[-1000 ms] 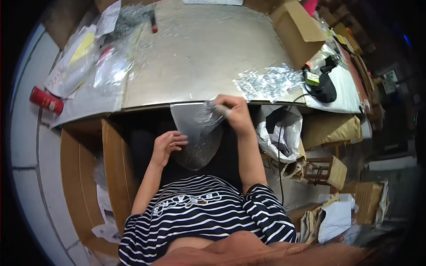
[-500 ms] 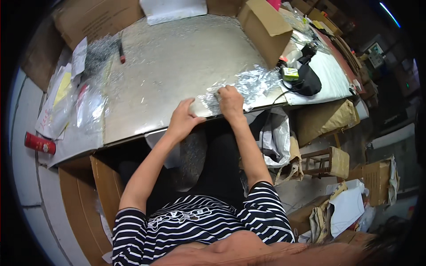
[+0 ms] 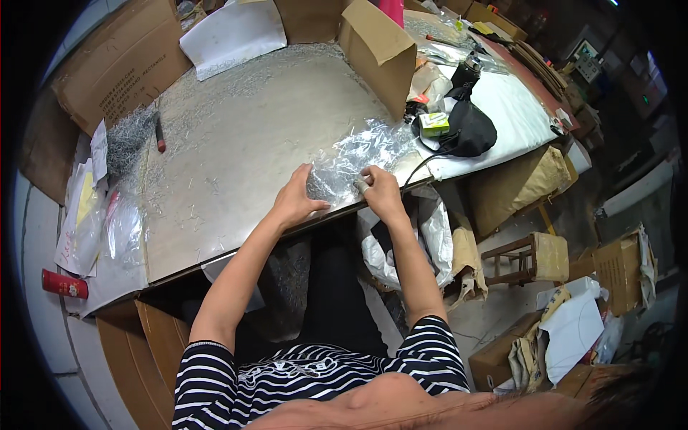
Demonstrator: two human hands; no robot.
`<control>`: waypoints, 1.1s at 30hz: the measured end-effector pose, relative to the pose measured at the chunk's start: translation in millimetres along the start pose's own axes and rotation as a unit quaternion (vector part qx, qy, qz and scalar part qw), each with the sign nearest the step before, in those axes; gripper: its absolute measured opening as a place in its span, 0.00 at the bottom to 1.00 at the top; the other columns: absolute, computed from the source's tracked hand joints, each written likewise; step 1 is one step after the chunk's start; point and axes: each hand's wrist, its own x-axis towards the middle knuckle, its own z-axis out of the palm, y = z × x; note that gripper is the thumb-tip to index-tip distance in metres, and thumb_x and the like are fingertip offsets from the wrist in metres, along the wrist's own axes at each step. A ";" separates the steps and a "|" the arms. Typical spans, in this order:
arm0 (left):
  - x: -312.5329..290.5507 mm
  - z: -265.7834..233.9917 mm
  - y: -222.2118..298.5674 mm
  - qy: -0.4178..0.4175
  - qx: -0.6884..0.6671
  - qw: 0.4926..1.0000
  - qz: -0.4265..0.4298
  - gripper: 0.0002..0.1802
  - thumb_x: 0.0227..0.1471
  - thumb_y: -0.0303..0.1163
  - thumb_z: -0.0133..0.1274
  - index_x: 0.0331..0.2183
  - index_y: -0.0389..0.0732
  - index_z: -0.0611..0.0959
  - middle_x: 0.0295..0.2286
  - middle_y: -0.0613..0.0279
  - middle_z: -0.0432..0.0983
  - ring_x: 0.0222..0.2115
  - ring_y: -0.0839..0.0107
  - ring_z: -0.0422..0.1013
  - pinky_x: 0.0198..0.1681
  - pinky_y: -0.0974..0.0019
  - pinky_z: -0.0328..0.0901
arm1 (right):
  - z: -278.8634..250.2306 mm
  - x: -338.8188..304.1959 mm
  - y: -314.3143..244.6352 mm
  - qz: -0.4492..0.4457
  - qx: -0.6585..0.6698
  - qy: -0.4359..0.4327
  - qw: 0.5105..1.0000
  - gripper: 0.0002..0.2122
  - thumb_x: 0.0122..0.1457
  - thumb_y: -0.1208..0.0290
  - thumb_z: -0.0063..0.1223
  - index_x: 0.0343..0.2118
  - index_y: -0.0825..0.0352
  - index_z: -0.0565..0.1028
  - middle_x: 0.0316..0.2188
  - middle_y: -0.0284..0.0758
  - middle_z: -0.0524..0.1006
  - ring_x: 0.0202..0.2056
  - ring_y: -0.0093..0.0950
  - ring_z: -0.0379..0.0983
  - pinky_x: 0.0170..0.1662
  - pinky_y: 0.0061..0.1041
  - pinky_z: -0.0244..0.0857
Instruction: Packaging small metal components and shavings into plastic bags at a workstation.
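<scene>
Clear crinkled plastic bags (image 3: 369, 147) lie near the front edge of the worktable (image 3: 215, 179). My left hand (image 3: 294, 199) rests at their left side by the table edge, thumb spread away from the fingers, with nothing visible in its grasp. At the right side of the plastic, my right hand (image 3: 383, 193) is closed in a pinch. A small greyish bit shows at its fingertips, too small to name. Both palms face down and inward, and the plastic lies between the two hands.
A cardboard box (image 3: 376, 61) stands behind the plastic. To the right are a black pouch (image 3: 469, 129) and a small green-yellow box (image 3: 433, 124). On the left lie a tangle of fine metal wire bits (image 3: 132, 147), a red-tipped tool (image 3: 159, 132) and a red can (image 3: 64, 284).
The view has turned, so the table appears shifted left. My left hand has come up against the plastic; my right hand still pinches beside it, its fingers now turned more toward the left.
</scene>
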 end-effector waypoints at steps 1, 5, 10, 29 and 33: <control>3.6 2.1 2.9 -0.008 -0.016 1.000 -0.005 0.54 0.34 0.41 0.69 0.58 0.30 0.60 0.59 0.39 0.53 0.61 0.51 0.52 0.63 0.61 0.51 | -2.7 4.6 2.3 -0.002 0.001 0.002 1.000 0.13 0.52 0.67 0.59 0.36 0.70 0.77 0.29 0.47 0.78 0.32 0.42 0.76 0.37 0.35 0.68; 7.4 11.0 -7.9 0.059 0.016 0.997 0.038 0.52 0.33 0.33 0.70 0.58 0.32 0.61 0.51 0.47 0.66 0.48 0.60 0.68 0.53 0.65 0.62 | -37.4 34.3 10.3 -0.042 -0.063 0.175 0.982 0.10 0.56 0.69 0.52 0.33 0.72 0.78 0.26 0.46 0.78 0.29 0.41 0.75 0.35 0.34 0.67; 5.0 8.8 -2.3 0.011 -0.071 0.997 -0.028 0.53 0.34 0.40 0.69 0.58 0.32 0.61 0.59 0.44 0.56 0.60 0.54 0.54 0.62 0.61 0.52 | -95.3 99.2 46.9 0.168 -0.204 0.142 0.954 0.21 0.56 0.55 0.50 0.33 0.75 0.78 0.33 0.55 0.77 0.40 0.51 0.74 0.43 0.44 0.65; -2.8 9.8 -5.6 0.070 -0.094 0.993 -0.011 0.49 0.35 0.35 0.69 0.57 0.33 0.64 0.23 0.63 0.70 0.22 0.77 0.66 0.29 0.72 0.64 | -47.3 147.3 77.5 -0.182 -0.267 0.218 0.921 0.11 0.46 0.66 0.55 0.27 0.70 0.79 0.29 0.46 0.79 0.32 0.46 0.75 0.41 0.40 0.68; -2.9 11.5 -9.0 0.076 -0.108 0.991 -0.007 0.48 0.36 0.34 0.69 0.57 0.33 0.64 0.23 0.64 0.70 0.22 0.78 0.65 0.29 0.73 0.64 | -53.7 149.3 65.6 -0.083 -0.182 0.106 0.974 0.09 0.43 0.70 0.51 0.22 0.73 0.76 0.24 0.47 0.77 0.28 0.47 0.72 0.36 0.39 0.67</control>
